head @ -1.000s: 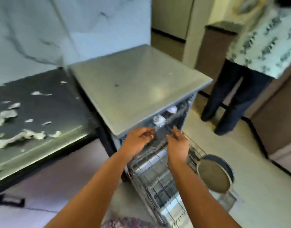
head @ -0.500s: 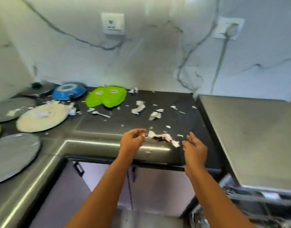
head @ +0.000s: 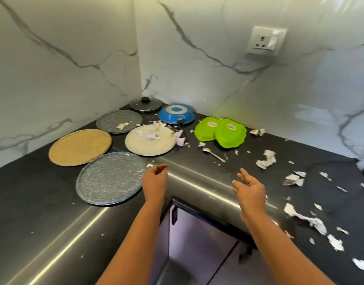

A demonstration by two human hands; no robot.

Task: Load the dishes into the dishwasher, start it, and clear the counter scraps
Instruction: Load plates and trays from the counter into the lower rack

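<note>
Both hands hover empty over the inner corner of the black counter [head: 22, 202]. My left hand [head: 155, 181] is loosely curled just right of a speckled grey plate [head: 111, 177]. My right hand [head: 250, 189] has its fingers apart. Farther back lie a tan plate [head: 80, 147], a cream plate [head: 150, 142] with scraps on it, a second grey plate [head: 118, 121], a blue pan [head: 176, 114] upside down, a dark glass lid [head: 145, 104], two green plates [head: 220, 132] and a spoon [head: 213, 154]. Torn paper scraps [head: 266, 162] are scattered over the right side.
Marble walls meet in the corner behind the dishes, with a wall socket [head: 265, 41] at upper right. Cabinet doors [head: 197, 243] show below the counter's steel edge. The dishwasher is out of view.
The view has swung left from the open dishwasher rack to the counter corner. Both hands left the rack and now hover empty near the front grey plate.
</note>
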